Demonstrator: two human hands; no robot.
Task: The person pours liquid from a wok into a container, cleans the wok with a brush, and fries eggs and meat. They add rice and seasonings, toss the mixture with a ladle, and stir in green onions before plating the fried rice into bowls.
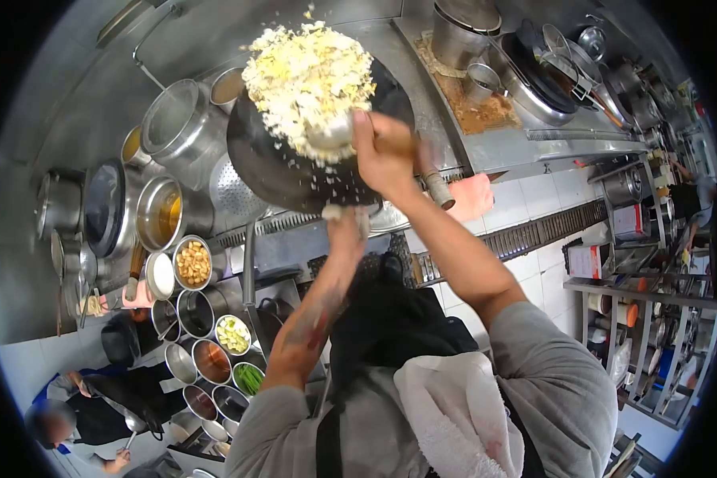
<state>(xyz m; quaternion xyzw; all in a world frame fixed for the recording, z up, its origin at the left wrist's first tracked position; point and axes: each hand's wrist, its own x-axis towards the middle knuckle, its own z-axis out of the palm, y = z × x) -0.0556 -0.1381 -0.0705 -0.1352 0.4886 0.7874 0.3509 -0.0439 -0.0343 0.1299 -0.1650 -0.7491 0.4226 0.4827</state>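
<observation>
A dark wok [255, 159] is tilted at the top centre, with a large heap of white and yellow fried rice [306, 80] over it and loose grains scattered in the air. My left hand [346, 227] is closed on a pale cloth at the near rim of the wok. My right hand [386, 151] is wrapped round the handle of a ladle [330, 134], whose metal bowl is at the near side of the rice. Part of the handle is blurred and sticks out to the right of my hand.
Metal pots [171, 119] and an oil pan [159, 215] stand left of the wok. Ingredient bowls [193, 263] line the lower left, near another person [95, 402]. A steel counter [526, 143] with pots runs along the right.
</observation>
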